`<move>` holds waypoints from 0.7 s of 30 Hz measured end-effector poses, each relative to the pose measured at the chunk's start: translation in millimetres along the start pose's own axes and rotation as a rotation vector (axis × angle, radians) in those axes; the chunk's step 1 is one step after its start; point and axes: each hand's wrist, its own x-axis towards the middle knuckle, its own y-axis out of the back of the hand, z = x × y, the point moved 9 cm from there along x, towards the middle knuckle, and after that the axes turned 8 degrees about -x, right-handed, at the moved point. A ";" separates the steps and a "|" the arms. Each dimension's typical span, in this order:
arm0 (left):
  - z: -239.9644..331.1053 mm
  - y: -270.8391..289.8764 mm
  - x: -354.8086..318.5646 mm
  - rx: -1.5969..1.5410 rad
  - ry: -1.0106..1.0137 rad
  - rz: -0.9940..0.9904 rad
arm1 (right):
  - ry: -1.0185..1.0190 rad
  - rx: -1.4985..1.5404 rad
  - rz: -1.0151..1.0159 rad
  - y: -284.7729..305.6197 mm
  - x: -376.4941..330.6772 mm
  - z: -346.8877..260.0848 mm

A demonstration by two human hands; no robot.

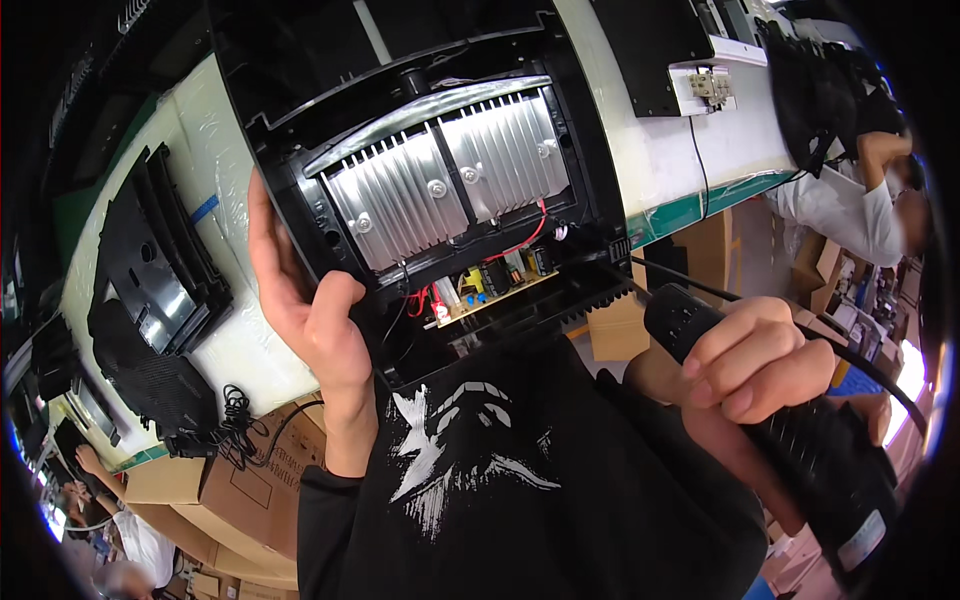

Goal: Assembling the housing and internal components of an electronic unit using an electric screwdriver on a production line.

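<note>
We hold the black housing [330,190] steady on the bench with our left hand [310,300]; our right hand [760,360] grips the electric screwdriver [790,420] tight (tip hidden); next, careful aim at a heat-sink screw [436,188].

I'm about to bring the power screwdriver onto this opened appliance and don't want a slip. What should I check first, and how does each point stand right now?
1. Left hand steadies the black housing: ok, it grips the left edge.
2. Right hand holds the black power screwdriver firmly: ok, fingers wrapped around its body.
3. Driver tip seated on a screw: cannot tell, the tip is hidden.
4. Red wires clear of the heat sinks' screws: ok, they run below the fins.
5. Circuit board clear of the tool: ok.
6. Tool cable free: ok, it loops off right.
</note>
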 end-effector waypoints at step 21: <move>1.8 2.7 0.6 -0.021 -0.051 -0.029 | 0.315 0.412 0.309 96.7 -13.3 -77.7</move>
